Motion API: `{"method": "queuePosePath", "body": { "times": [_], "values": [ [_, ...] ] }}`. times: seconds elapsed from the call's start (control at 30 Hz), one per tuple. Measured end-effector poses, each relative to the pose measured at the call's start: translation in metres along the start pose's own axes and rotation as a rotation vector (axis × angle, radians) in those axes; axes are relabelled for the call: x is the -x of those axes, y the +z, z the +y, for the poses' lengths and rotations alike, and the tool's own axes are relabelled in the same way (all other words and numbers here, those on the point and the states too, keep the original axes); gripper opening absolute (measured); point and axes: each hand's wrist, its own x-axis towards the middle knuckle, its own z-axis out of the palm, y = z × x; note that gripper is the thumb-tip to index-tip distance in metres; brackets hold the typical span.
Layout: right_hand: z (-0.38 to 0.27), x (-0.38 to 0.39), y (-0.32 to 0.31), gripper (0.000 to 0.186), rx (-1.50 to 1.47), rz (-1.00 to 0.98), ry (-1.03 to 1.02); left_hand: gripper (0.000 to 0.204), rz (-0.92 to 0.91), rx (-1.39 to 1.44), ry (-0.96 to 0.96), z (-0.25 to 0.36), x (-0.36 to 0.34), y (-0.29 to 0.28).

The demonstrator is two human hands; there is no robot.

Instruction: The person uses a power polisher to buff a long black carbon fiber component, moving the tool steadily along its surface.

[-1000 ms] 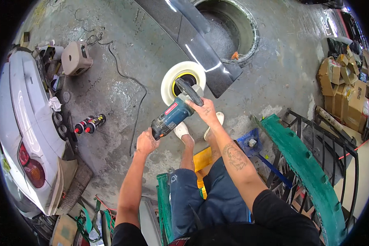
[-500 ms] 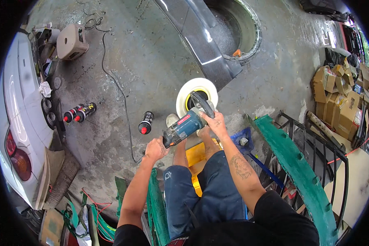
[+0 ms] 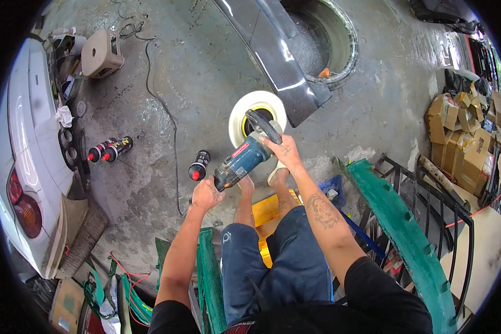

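I hold a dark teal electric polisher (image 3: 243, 161) in front of my knees, its round white foam pad (image 3: 240, 114) at the far end. My right hand (image 3: 281, 150) is closed at the base of the black loop handle, near the machine's head. At the rear end, my left hand (image 3: 207, 193) is wrapped round the black grip. Just beyond the pad, to the right, is the near end of a glossy carbon-fibre panel (image 3: 284, 72), which rests against a tire (image 3: 348, 47). Close to my left hand stands a black bottle with a red cap (image 3: 199, 165).
Two more black bottles (image 3: 110, 149) lie on the left beside a white car bumper (image 3: 36, 122). A beige stool (image 3: 101, 55) and a black cable (image 3: 167, 111) are on the floor. To the right are a green panel (image 3: 398, 222), a black metal rack (image 3: 428, 189) and cardboard boxes (image 3: 465, 150).
The polisher has swung left and slightly away from me, with both hands still on it. Its pad sits further from the carbon-fibre panel's end in the picture.
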Motion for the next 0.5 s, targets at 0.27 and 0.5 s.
{"method": "queuePosePath", "body": {
  "times": [0.27, 0.5],
  "values": [
    [-0.007, -0.002, 0.001, 0.049, 0.060, -0.023, -0.026, 0.050, 0.012, 0.064, -0.038, 0.003, 0.002, -0.004],
    [0.017, 0.032, -0.009, 0.045, -0.010, -0.021, 0.066, 0.048, -0.106, 0.055, -0.015, 0.009, 0.024, 0.029]
  ]
}}
